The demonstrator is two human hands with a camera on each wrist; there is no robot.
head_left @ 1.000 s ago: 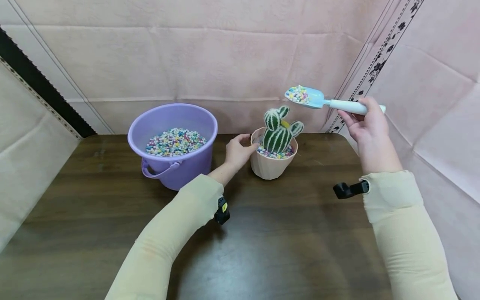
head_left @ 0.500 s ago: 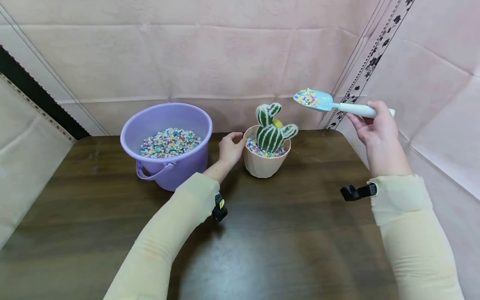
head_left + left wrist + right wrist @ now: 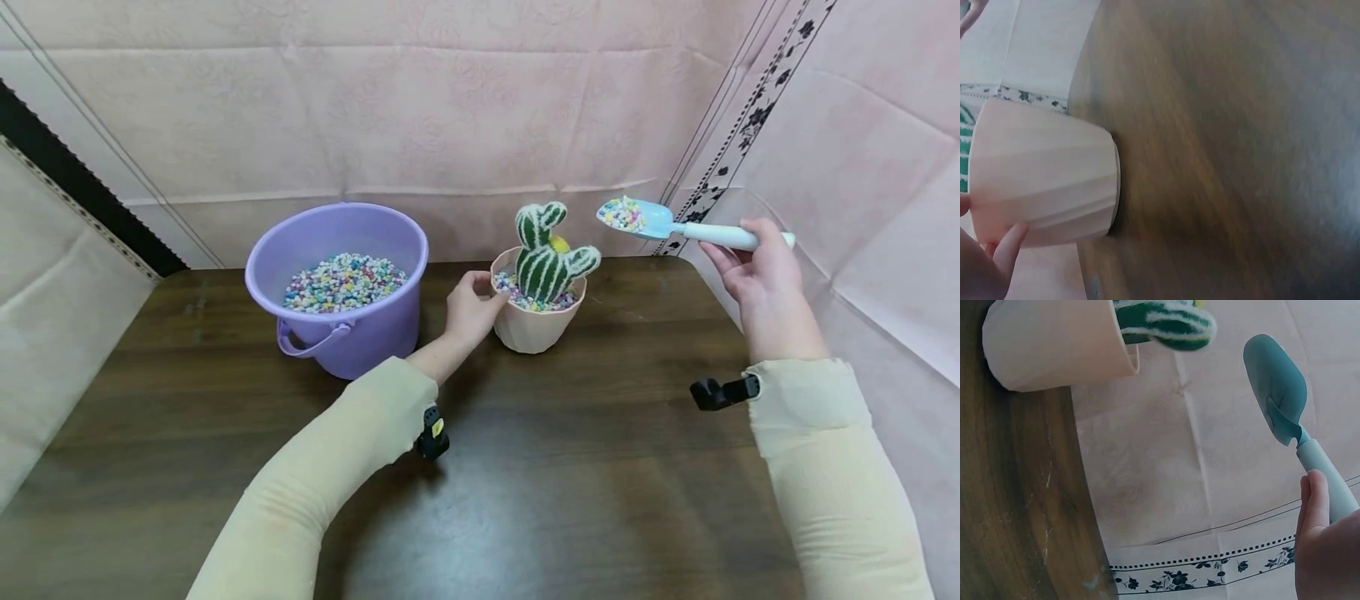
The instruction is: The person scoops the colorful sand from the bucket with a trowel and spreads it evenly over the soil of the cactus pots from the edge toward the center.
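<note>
The right hand [image 3: 767, 271] has lowered the loaded scoop [image 3: 657, 221] slightly and shifted it rightward from the cactus [image 3: 543, 273].

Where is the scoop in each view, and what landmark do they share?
Head: the scoop is at upper right, in the right hand, right of the cactus.
Left wrist: not in the picture.
Right wrist: at upper right, slanting down to the right edge.
Shared landmark: the pot, just right of centre in head, at left in left wrist, upper left in right wrist.

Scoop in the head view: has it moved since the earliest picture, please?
Yes. Judged against the bucket, the scoop has moved to the right and lower in the picture.
</note>
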